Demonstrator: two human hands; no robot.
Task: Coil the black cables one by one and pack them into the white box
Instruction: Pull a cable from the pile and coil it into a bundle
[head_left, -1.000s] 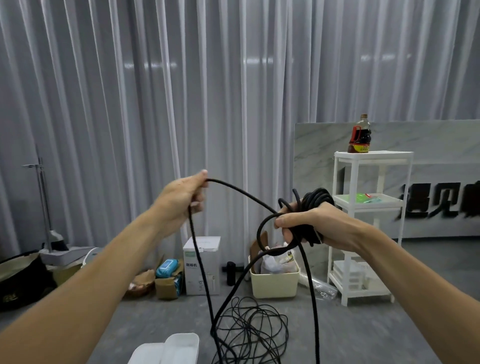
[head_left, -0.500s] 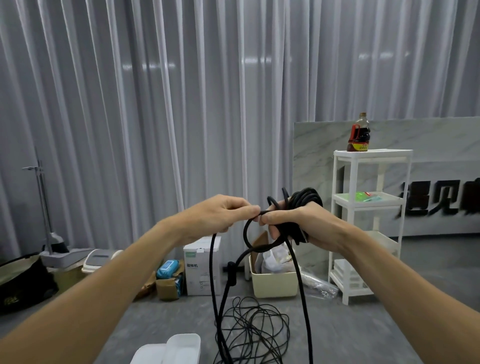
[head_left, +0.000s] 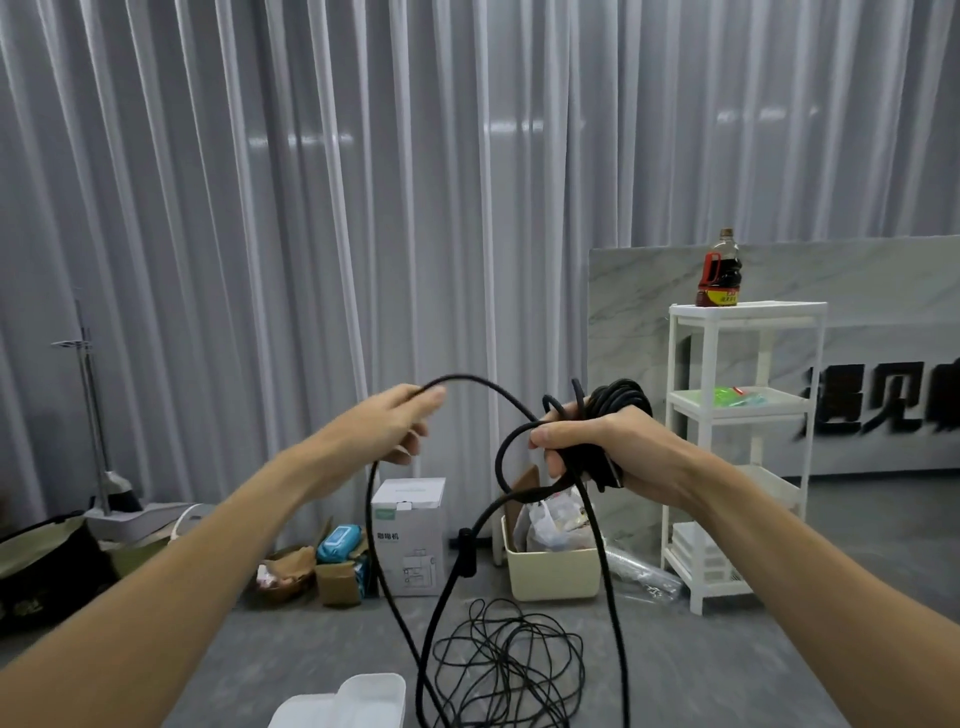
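My right hand (head_left: 597, 447) grips a bundle of coiled thick black cable (head_left: 618, 402) at chest height. From the bundle a strand arcs left to my left hand (head_left: 395, 426), which pinches it between thumb and fingers. Below both hands the strand (head_left: 384, 561) hangs down toward the floor, with a small ferrite lump on one run. A tangle of thin black cable (head_left: 509, 665) lies loose on the grey floor. The white box (head_left: 358, 701) sits at the bottom edge, partly cut off.
A white three-tier shelf (head_left: 743, 462) with a sauce bottle (head_left: 719, 270) stands at right. A cream bin (head_left: 553, 566), a white carton (head_left: 410, 535) and small boxes line the curtain. A dark bag (head_left: 47, 571) lies far left.
My left hand met the right hand at the coil half a second ago, then drew back left along the cable, opening a new arc of strand between the hands.
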